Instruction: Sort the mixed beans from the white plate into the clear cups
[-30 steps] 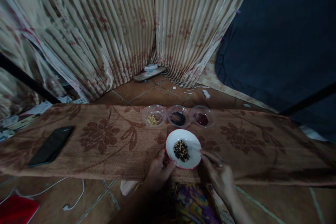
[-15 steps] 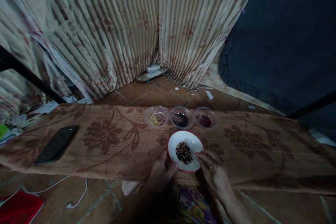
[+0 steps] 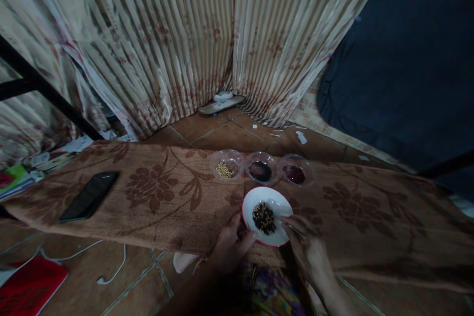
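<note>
A white plate with a red rim [image 3: 255, 198] holds a heap of mixed dark and pale beans [image 3: 264, 217] on a brown flowered cloth [image 3: 159, 192]. My left hand [image 3: 230, 246] grips the plate's near left edge with curled fingers. My right hand [image 3: 305, 247] is closed on thin tweezers [image 3: 287, 224] whose tips reach towards the beans. Behind the plate stand three clear cups: one with pale beans [image 3: 226, 165], one with dark beans [image 3: 262, 168], one with red beans [image 3: 296, 170].
A black phone [image 3: 89, 196] lies on the cloth at the left. Striped curtains [image 3: 177, 44] hang behind, with a sandal [image 3: 220, 102] on the tiled floor. A red book [image 3: 25, 292] and white cable [image 3: 111, 271] lie at lower left. A dark sheet [image 3: 403, 69] fills the right.
The view has shifted, so everything sits slightly further right and lower. My right hand has drawn the tweezers closer over the plate's right side. My left hand stays on the plate.
</note>
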{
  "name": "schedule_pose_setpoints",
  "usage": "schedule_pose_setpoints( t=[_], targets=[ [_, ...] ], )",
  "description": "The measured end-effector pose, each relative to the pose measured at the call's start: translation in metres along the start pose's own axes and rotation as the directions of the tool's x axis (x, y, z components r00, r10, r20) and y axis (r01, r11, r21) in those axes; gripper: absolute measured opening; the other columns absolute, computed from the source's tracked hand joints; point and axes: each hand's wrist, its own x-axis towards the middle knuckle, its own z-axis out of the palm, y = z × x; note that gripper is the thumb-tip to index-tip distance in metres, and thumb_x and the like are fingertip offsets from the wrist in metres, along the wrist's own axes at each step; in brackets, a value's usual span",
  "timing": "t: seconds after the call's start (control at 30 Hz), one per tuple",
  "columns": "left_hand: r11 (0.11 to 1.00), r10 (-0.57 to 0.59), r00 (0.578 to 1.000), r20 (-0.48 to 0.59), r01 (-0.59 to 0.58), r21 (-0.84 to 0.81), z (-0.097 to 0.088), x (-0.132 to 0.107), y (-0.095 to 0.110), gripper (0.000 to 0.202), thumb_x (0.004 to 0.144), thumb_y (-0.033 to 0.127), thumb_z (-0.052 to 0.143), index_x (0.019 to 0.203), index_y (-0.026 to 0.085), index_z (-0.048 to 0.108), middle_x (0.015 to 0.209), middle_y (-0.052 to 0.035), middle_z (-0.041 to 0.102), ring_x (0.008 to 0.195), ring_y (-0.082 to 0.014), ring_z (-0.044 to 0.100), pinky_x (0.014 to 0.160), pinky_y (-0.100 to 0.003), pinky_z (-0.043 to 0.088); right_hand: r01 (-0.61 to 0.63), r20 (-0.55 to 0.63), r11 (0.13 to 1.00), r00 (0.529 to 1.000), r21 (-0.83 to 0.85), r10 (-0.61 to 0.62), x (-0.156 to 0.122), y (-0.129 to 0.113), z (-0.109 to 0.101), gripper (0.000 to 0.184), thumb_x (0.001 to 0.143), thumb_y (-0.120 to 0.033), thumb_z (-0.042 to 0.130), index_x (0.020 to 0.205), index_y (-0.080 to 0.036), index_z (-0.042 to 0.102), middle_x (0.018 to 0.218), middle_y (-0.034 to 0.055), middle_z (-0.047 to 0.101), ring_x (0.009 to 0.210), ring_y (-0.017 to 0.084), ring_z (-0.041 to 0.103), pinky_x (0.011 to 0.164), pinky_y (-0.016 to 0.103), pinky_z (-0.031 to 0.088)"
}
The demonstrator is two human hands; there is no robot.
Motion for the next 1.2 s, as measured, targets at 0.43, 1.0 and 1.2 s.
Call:
schedule_pose_setpoints(
  t=[0.43, 1.0, 1.2],
  targets=[
    [0.999, -0.001, 1.0, -0.012, 0.001, 0.035, -0.001, 0.0, 0.002, 0.05, 0.083, 0.029, 0.06, 0.13, 0.02, 0.048, 0.1, -0.0053, 0.072, 0.092, -0.0209, 0.067, 0.082, -0.029, 0.052, -0.043, 0.04, 0.999, 0.998, 0.022, 0.042, 0.001, 0.003, 0.001, 0.032, 0.09, -0.043, 0.047, 0.095, -0.022, 0.072, 0.099, 0.0087, 0.068, 0.09, 0.021, 0.065, 0.077, 0.032, 0.054],
    [1.0, 0.005, 0.999, -0.032, -0.005, 0.006, 0.0, 0.0, 0.004, 0.048, 0.082, 0.03, 0.061, 0.127, 0.017, 0.05, 0.102, -0.0071, 0.072, 0.094, -0.022, 0.067, 0.084, -0.03, 0.052, -0.02, -0.006, 1.0, 1.0, -0.01, 0.02, 0.004, -0.002, 0.0, 0.03, 0.09, -0.041, 0.049, 0.091, -0.022, 0.072, 0.095, 0.0084, 0.07, 0.087, 0.021, 0.066, 0.076, 0.033, 0.053],
    [0.999, -0.037, 0.998, -0.047, 0.038, 0.009, 0.002, -0.001, 0.009, 0.045, 0.081, 0.029, 0.06, 0.124, 0.019, 0.052, 0.099, -0.0046, 0.073, 0.088, -0.021, 0.068, 0.079, -0.029, 0.052, -0.045, -0.015, 0.998, 0.999, 0.04, 0.046, 0.004, -0.001, -0.001, 0.031, 0.089, -0.041, 0.05, 0.091, -0.021, 0.073, 0.096, 0.0096, 0.069, 0.09, 0.022, 0.065, 0.079, 0.035, 0.052]
  ],
)
